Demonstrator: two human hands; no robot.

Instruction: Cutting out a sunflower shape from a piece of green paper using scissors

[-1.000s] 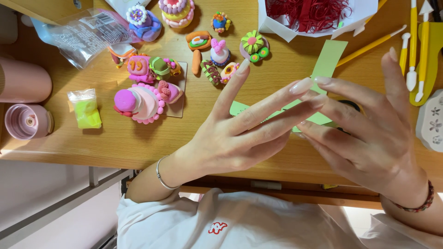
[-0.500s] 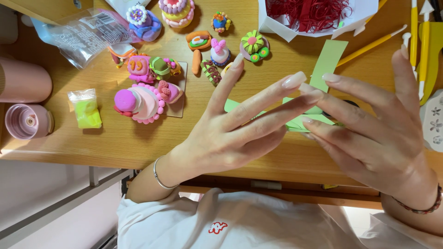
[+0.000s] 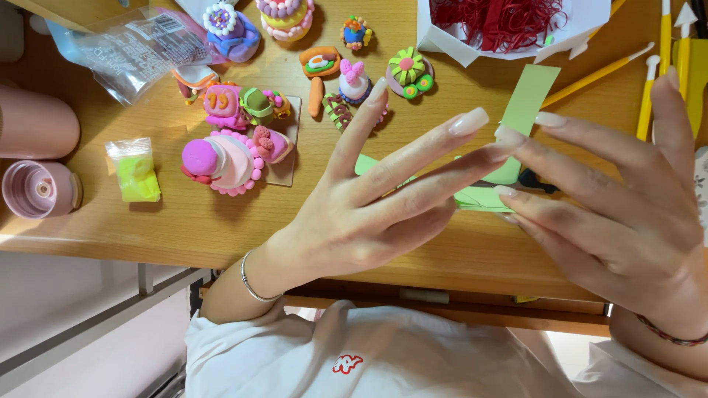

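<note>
Much of the green paper (image 3: 483,197) is hidden behind the fingers of the left hand (image 3: 369,214) and right hand (image 3: 627,221); whether it is touched cannot be told. Right of the paper, a small dark thing (image 3: 537,179) is half covered. Above the paper, the white box (image 3: 509,29) is cut off by the top edge, as is the clay cake (image 3: 284,16).

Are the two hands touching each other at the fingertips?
Touching. The head view shows the left hand meeting the right hand fingertip to fingertip, no gap, above the green paper.
</note>
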